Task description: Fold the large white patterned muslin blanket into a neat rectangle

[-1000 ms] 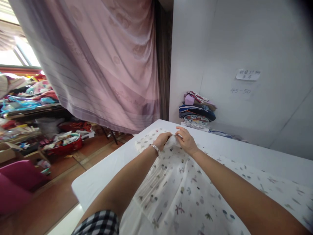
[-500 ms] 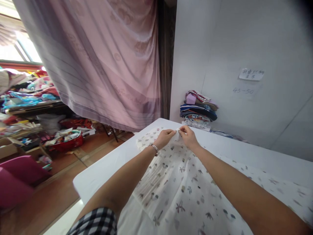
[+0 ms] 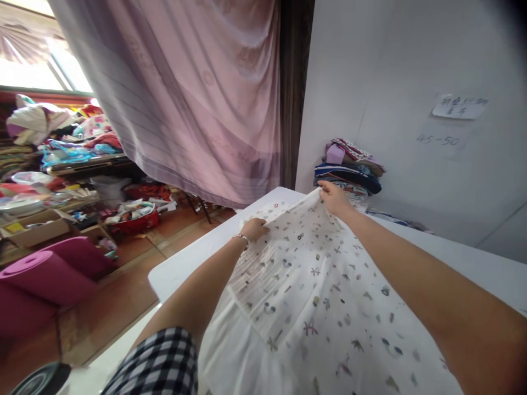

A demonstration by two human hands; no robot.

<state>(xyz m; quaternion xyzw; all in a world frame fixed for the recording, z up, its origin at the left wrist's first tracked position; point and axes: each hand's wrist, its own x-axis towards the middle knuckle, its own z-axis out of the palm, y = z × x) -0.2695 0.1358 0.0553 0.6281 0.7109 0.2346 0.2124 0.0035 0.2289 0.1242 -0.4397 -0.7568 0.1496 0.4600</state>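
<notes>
A thin white cloth point(image 3: 325, 296) printed with small plants and shapes spreads over the white table point(image 3: 181, 263) toward me. Its far edge is lifted and drawn taut between my two hands. My left hand point(image 3: 254, 229), with a bracelet at the wrist, is closed on that edge at the left. Farther away and to the right, my right hand point(image 3: 334, 198) pinches the edge near a corner. Some of the printed cloth lies flat on the table beyond the left hand. The fingertips are partly hidden by the hands and the fabric.
A stack of folded clothes point(image 3: 348, 167) stands at the table's back by the white wall point(image 3: 403, 66), which carries a paper note point(image 3: 460, 107). A pink curtain point(image 3: 197, 104) hangs behind. On the left floor are pink rolls point(image 3: 53, 269), a red basket point(image 3: 138, 222) and cardboard boxes point(image 3: 37, 233).
My hands were together at the cloth's edge and have moved apart, the left one to the left, the right one farther off to the right. The edge is now stretched. The view has shifted left.
</notes>
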